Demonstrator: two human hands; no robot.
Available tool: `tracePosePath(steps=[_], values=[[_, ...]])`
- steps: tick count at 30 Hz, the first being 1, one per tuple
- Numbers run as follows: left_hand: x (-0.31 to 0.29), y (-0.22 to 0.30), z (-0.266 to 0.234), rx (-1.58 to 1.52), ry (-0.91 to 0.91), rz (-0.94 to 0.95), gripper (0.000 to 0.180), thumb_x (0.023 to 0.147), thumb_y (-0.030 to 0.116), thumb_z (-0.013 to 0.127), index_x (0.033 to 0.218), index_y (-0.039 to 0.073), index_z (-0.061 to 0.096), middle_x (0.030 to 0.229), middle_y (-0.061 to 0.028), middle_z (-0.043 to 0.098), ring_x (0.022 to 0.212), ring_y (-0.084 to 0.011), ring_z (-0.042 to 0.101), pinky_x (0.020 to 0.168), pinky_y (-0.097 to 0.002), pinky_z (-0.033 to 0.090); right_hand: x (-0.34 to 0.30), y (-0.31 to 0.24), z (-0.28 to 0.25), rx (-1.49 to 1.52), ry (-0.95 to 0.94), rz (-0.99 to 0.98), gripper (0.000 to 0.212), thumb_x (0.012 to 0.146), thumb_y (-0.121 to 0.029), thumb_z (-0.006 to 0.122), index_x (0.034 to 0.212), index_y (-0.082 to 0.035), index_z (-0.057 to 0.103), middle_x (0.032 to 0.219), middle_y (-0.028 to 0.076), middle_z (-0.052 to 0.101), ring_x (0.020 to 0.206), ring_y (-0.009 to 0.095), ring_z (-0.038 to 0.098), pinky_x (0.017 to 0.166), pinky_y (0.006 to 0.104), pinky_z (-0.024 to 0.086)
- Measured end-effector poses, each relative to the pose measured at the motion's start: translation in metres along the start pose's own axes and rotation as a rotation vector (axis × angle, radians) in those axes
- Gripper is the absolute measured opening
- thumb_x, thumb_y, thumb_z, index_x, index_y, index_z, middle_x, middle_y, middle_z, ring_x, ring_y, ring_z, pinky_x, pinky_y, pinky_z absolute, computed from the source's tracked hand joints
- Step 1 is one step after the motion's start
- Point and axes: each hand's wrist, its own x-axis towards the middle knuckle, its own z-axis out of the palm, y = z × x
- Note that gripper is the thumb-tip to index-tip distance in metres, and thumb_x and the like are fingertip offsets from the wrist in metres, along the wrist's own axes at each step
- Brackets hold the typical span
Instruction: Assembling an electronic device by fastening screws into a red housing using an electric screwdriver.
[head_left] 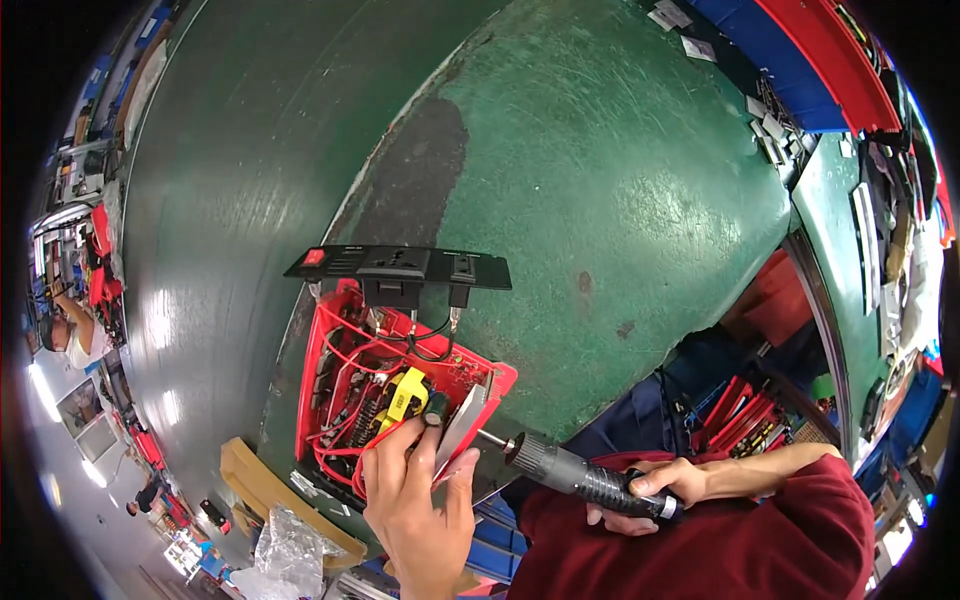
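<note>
Two hands work low in the frame. At the lower left, one tan cardboard piece (pixel 250 478) has one crinkly, see-through plastic bag (pixel 290 550) by it. Next comes one long, flat black panel (pixel 425 262), with one red switch and two sockets. Just below the panel, left of the lower middle, is one red case (pixel 506 378) on the scratched green table (pixel 590 180). It holds many thin wires and one yellow-wrapped block (pixel 405 395). The left hand (pixel 420 505) has its fingers reaching into the case, and its thumb stands apart on the outer right side. I cannot tell if they grip. One black, round, ridged power screwdriver (pixel 575 472) points its thin metal tip at that side. Farther right, the right hand (pixel 660 487) has its fingers curled tight around the screwdriver. One smooth red bin (pixel 845 65) curves at the upper right.
</note>
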Motion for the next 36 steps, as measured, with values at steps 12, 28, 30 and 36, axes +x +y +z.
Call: tracePosePath(steps=[12,28,30,36], values=[[0.003,-0.002,0.004,0.028,0.076,0.031,0.028,0.08,0.011,0.077,0.102,-0.002,0.065,0.099,-0.0132,0.064,0.091,-0.0354,0.058,0.084,-0.045,0.046,-0.006,-0.011,0.018,-0.54,0.341,0.003,0.053,0.098,-0.045,0.061,0.128,-0.001,0.056,0.087,0.002,0.061,0.079,0.009,0.055,0.069,0.0257,0.043],[-0.001,-0.016,0.008,0.027,0.017,0.075,0.032,0.079,0.012,0.079,0.104,-0.001,0.065,0.103,-0.012,0.065,0.091,-0.0357,0.057,0.081,-0.0456,0.045,-0.007,0.002,0.014,-0.569,0.435,0.016,0.092,0.097,-0.076,0.018,0.129,0.002,0.055,0.092,0.006,0.064,0.081,0.014,0.059,0.073,0.0277,0.046],[-0.001,-0.016,0.008,0.029,0.017,0.073,0.032,0.079,0.012,0.08,0.105,0.0,0.065,0.103,-0.0119,0.066,0.091,-0.0355,0.057,0.082,-0.0455,0.045,-0.008,-0.002,0.017,-0.624,0.449,0.064,0.09,0.098,-0.074,0.016,0.126,0.002,0.056,0.094,0.006,0.065,0.084,0.014,0.06,0.075,0.0277,0.046],[-0.001,-0.015,0.008,0.044,0.015,0.065,0.033,0.077,0.012,0.08,0.103,-0.001,0.066,0.104,-0.0129,0.066,0.091,-0.0355,0.056,0.082,-0.0447,0.046,-0.009,-0.004,0.016,-0.595,0.427,0.048,0.092,0.097,-0.075,0.018,0.128,0.003,0.055,0.094,0.006,0.065,0.085,0.014,0.061,0.076,0.028,0.047]])
